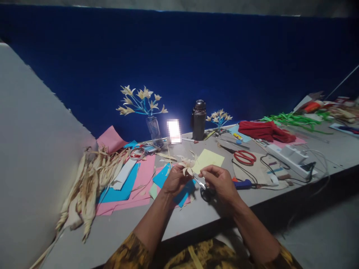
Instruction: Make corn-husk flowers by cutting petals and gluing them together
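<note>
While pinching a flower (pixel 187 167) in left hand (pixel 174 183), can't tell if gripping scissors (pixel 205 195) with half-curled right hand (pixel 221 183) at four o'clock.

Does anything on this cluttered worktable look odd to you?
Yes: the glaring white patch between the vase and the dark flask. Its blocky, pixelated look hides whatever is there. Nothing looks spilled.

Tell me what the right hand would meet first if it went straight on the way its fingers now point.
Most likely the cream artificial flower in the left hand, just ahead of the right hand; depth is unclear from this one view.
</note>
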The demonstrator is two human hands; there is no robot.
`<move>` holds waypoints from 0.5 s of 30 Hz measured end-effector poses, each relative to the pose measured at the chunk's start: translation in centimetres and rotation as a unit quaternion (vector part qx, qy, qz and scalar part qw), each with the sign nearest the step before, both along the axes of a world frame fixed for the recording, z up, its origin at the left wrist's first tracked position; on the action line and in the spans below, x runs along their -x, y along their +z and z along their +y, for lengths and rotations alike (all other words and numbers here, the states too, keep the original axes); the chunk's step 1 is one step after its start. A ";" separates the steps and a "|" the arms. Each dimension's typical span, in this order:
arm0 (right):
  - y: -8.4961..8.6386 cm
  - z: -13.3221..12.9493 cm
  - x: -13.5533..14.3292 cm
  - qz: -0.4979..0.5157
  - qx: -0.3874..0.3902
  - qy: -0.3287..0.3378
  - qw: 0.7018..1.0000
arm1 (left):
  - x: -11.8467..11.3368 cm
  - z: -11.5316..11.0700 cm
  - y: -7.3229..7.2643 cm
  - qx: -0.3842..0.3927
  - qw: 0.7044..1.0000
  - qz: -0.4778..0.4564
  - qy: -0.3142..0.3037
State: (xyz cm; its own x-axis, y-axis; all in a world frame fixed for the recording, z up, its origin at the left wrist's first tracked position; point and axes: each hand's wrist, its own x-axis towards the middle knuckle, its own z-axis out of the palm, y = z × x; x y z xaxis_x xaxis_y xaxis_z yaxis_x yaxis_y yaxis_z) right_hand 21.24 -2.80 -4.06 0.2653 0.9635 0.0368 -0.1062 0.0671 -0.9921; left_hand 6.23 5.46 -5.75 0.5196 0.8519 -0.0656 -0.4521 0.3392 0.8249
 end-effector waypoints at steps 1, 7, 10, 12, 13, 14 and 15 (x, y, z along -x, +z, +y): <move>0.2 0.2 0.0 -0.002 -0.005 -0.002 1.000 | 0.0 0.0 -0.2 -0.002 1.000 0.006 -0.005; 0.9 1.6 0.7 -0.038 -0.039 0.029 0.998 | -0.1 0.1 -1.2 -0.021 0.999 0.012 -0.042; 0.6 1.8 0.9 -0.053 -0.046 0.020 0.997 | -0.1 0.1 -1.4 -0.018 0.998 0.006 -0.053; 0.5 1.8 0.9 -0.050 -0.046 0.019 0.998 | -0.2 0.0 -1.4 -0.015 0.999 0.006 -0.052; 0.5 1.8 0.8 -0.049 -0.046 0.021 0.998 | -0.2 0.0 -1.4 -0.015 0.998 0.007 -0.055; 0.5 1.7 0.8 -0.049 -0.047 0.022 0.997 | -0.2 -0.1 -1.3 -0.015 0.998 0.007 -0.060; 0.6 1.7 0.8 -0.047 -0.045 0.020 0.998 | -0.2 -0.1 -1.3 -0.013 0.998 0.006 -0.063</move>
